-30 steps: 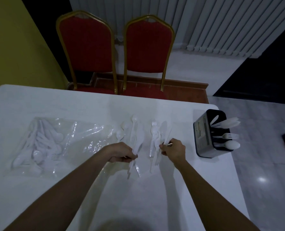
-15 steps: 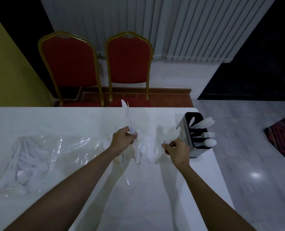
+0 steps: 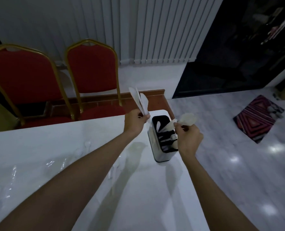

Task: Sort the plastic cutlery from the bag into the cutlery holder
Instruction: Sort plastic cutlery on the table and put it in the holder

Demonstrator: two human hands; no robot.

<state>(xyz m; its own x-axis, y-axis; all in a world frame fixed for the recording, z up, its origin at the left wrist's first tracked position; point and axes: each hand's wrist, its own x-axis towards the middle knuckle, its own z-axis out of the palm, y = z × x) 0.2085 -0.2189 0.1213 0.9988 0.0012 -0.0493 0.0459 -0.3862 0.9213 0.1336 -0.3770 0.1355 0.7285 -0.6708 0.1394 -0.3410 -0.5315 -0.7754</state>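
red chairs [image 3: 91, 67], white cutlery [image 3: 139, 100], seemingly black holder [image 3: 160, 147]

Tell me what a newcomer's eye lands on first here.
The left hand grips white knives pointing up beside the cutlery holder, and the right hand holds blurred white cutlery by its opening. Behind the table, two red chairs with gold frames stand out.

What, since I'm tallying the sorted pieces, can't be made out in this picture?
Head view only:
- Cutlery in the right hand: motion blur hides its type and count.
- Holder: the right hand partly covers its near compartments.
- Bag: cut off by the left edge, contents too dim.
- Loose pieces on the table: pale on white, too faint to identify.
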